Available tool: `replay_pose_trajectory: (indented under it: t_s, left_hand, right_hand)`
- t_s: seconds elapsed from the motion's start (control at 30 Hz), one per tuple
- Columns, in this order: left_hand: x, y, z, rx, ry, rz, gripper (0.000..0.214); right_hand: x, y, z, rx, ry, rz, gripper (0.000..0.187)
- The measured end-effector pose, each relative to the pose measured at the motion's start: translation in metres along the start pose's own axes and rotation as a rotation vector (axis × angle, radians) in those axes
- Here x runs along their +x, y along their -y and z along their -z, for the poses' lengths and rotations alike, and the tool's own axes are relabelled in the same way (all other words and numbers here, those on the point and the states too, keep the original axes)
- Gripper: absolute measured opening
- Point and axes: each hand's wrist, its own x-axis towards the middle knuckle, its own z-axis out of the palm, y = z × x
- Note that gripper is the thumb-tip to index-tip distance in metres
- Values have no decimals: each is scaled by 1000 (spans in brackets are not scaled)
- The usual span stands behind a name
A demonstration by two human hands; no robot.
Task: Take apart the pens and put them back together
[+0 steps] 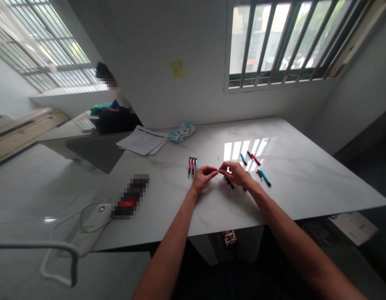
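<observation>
My left hand [204,177] and my right hand [235,173] meet fingertip to fingertip above the table. Both are closed in a pinch, and whatever they hold between them is too small to name. Beside my left hand stand three pens in a row, with a red pen [193,166] in the middle and a blue one partly behind the hand. Around my right hand lie loose pen parts: a blue barrel [265,178], a red barrel [255,159], a smaller blue piece [243,158] and a dark red piece [229,182], partly covered by the hand.
Printed sheets [143,140] and a blue-white soft packet [182,132] lie toward the wall. A white power strip [94,223] with cable and a blurred dark red object [130,198] are at left. A phone [229,238] rests below the table edge. Another person sits far left.
</observation>
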Motion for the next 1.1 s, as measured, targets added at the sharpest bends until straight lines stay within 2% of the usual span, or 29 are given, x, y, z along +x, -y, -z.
replay_pose_trajectory:
  t_s: [0.17, 0.33, 0.43, 0.53, 0.63, 0.73, 0.87, 1.1]
  left_hand:
    - [1, 0, -1, -117, -83, 1, 41]
    - [1, -3, -2, -285, -129, 70, 47]
    - [0, -6, -2, -349, -151, 114, 47]
    - [0, -9, -3, -373, -148, 132, 48]
    - [2, -8, -6, -392, -120, 154, 53]
    - [5, -5, -8, -413, -98, 139, 54]
    - [5, -2, -7, -394, -97, 123, 52]
    - [1, -2, -4, -330, -102, 146, 52]
  right_hand:
    - [1, 7, -7, 13, -40, -33, 29]
    - [5, 15, -9, 32, -48, 9, 24]
    - [3, 5, 15, 5, -34, 44, 19]
    - [-2, -22, 59, -111, -84, 26, 37]
    - [-4, -51, 100, -263, 8, -41, 61]
    - [-2, -73, 119, -359, 174, -92, 80]
    - [6, -90, 117, -395, 330, -119, 92]
    - [19, -113, 112, -398, 409, -151, 99]
